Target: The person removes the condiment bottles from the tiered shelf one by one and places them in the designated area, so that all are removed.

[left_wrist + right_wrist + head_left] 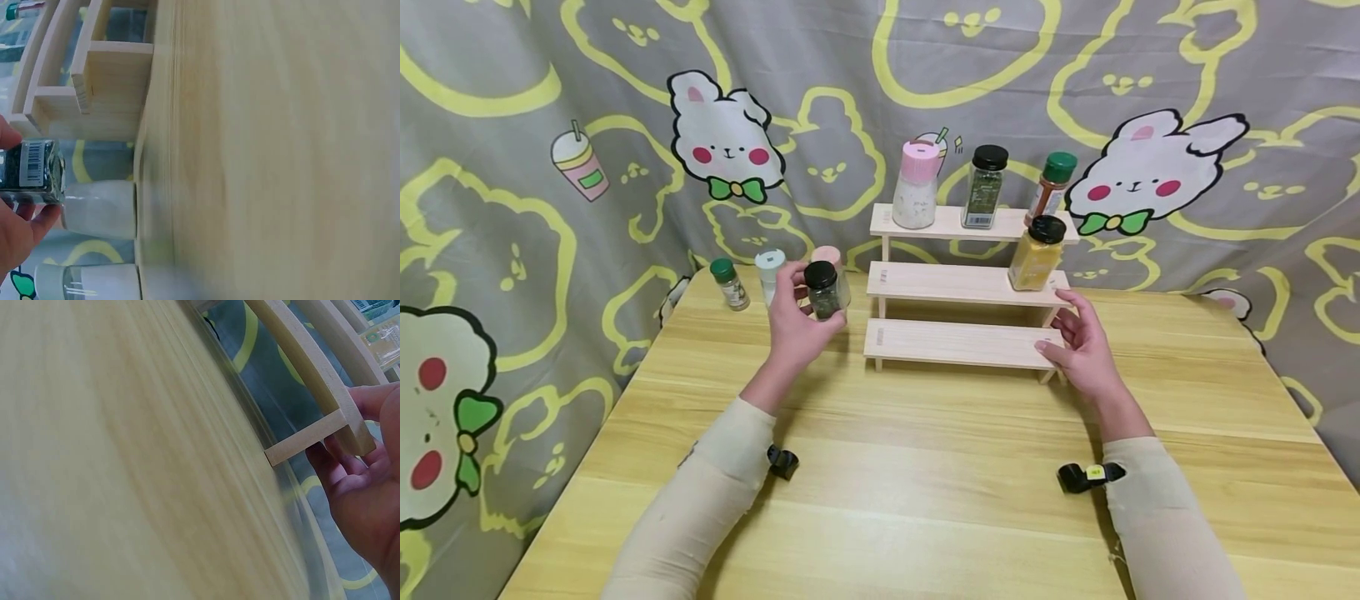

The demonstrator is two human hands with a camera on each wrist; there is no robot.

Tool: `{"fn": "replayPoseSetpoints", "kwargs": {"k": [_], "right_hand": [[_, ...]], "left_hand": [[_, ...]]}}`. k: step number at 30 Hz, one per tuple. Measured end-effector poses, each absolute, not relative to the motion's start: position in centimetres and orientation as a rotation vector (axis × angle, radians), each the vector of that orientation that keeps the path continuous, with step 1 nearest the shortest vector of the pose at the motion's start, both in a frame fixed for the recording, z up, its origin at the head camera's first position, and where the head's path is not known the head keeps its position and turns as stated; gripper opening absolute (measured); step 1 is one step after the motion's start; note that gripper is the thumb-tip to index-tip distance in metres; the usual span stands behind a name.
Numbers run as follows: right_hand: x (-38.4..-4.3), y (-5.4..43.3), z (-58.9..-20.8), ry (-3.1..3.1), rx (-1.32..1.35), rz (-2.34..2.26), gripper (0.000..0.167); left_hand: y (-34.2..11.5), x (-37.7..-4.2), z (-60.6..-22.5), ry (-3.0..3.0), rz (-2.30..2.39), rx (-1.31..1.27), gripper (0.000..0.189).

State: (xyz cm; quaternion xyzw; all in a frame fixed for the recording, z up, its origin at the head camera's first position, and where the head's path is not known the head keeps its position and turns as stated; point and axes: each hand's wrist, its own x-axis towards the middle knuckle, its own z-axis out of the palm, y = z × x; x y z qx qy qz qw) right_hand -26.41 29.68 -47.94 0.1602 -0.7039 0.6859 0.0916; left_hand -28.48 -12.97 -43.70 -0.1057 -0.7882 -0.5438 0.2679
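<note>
My left hand (pixel 801 321) grips a small square glass jar (pixel 823 293) with a black lid and dark contents, held above the table. The left wrist view shows a barcode label on this jar (pixel 32 165). My right hand (pixel 1084 348) holds the right end of a three-tier wooden rack (pixel 962 342), its thumb on the lowest shelf. In the right wrist view its fingers curl about that shelf's end near the leg (pixel 306 437). A yellow-filled jar (pixel 1036 257) with a black lid stands on the middle shelf's right end.
On the top shelf stand a pink-capped shaker (pixel 917 187), a black-lidded herb jar (pixel 984 190) and a green-capped jar (pixel 1051 185). Left of the rack are a green-capped jar (pixel 730 285), a pale-blue-capped shaker (pixel 769 271) and a pink-capped one (pixel 827 255). A patterned curtain (pixel 820 50) hangs behind.
</note>
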Motion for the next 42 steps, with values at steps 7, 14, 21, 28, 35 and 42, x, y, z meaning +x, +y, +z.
{"fn": "replayPoseSetpoints", "kwargs": {"k": [7, 14, 21, 28, 35, 42], "right_hand": [[-26.3, 29.7, -47.7, -2.107, 0.461, 2.031, 0.084], [-26.2, 29.6, -47.7, -2.118, 0.452, 2.021, 0.084], [-26.2, 29.6, -47.8, -2.118, 0.459, 2.009, 0.084], [-26.2, 29.6, -47.7, -2.129, 0.446, 2.008, 0.084], [-26.2, 29.6, -47.7, -2.116, 0.449, 2.022, 0.083], [-26.2, 29.6, -47.8, -2.086, 0.454, 2.054, 0.084]], "left_hand": [[-13.5, -28.4, -44.2, -2.212, -1.517, -0.255, 0.086], [-14.0, -28.3, -44.8, -2.26, -1.512, -0.269, 0.088], [-14.3, -28.5, -45.4, -2.289, -1.5, -0.28, 0.087], [-14.6, -28.7, -46.1, -2.314, -1.534, -0.273, 0.086], [-14.8, -29.0, -46.6, -2.348, -1.542, -0.283, 0.086], [-15.1, -29.3, -47.2, -2.359, -1.524, -0.289, 0.085]]}}
